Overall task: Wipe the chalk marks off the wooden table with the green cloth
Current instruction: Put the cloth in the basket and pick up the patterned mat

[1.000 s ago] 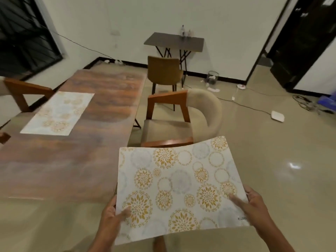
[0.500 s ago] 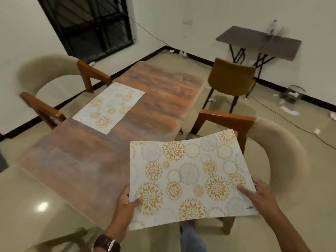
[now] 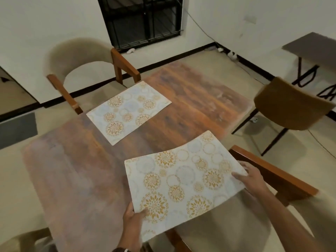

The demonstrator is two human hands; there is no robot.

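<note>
The wooden table (image 3: 76, 170) stretches away from me, its top pale and smeary in places. I hold a white placemat with gold flower patterns (image 3: 181, 180) just above the table's near right edge. My left hand (image 3: 133, 218) pinches its near left corner, thumb on top. My right hand (image 3: 250, 178) grips its right edge. A second matching placemat (image 3: 127, 111) lies flat on the far left of the table. No green cloth is in view.
A beige armchair (image 3: 76, 57) stands at the table's far left side and another chair's wooden arm (image 3: 272, 175) is under my right hand. A brown chair (image 3: 291, 106) and a dark side table (image 3: 312, 46) stand at right. A barred window is behind.
My view has swung left and nearer the table. The placemat in both hands has come from beside the table to over its near right edge.
</note>
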